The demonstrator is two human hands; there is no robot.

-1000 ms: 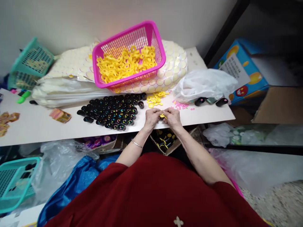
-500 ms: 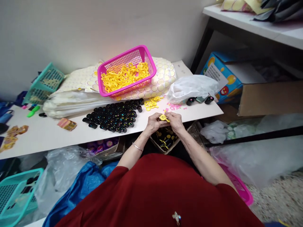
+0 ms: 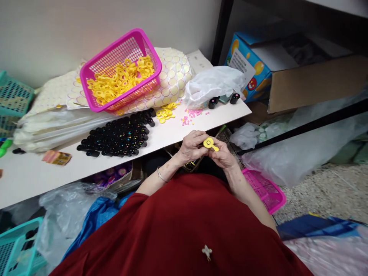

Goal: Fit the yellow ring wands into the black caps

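My left hand (image 3: pixel 192 147) and my right hand (image 3: pixel 222 155) meet just off the white table's front edge (image 3: pixel 161 147), above my lap. Together they pinch a small black piece topped with a yellow ring (image 3: pixel 208 143). Both hands have their fingers curled round it. On the table beyond lies a cluster of several black caps (image 3: pixel 117 134). A few loose yellow rings (image 3: pixel 165 112) and tiny pink bits (image 3: pixel 189 116) lie past them. A pink basket (image 3: pixel 120 69) full of yellow rings rests on stacked sticker sheets (image 3: pixel 172 82).
A white plastic bag (image 3: pixel 214 84) and two black caps (image 3: pixel 224 100) lie at the table's right end. A blue carton (image 3: pixel 247 61) and a cardboard flap (image 3: pixel 316 82) stand to the right. A pink basket (image 3: pixel 264 189) lies on the floor; teal baskets (image 3: pixel 13 97) sit at the left.
My hands have drawn back from the table edge toward my lap, lifting the yellow-ringed piece. The view has swung to the right.
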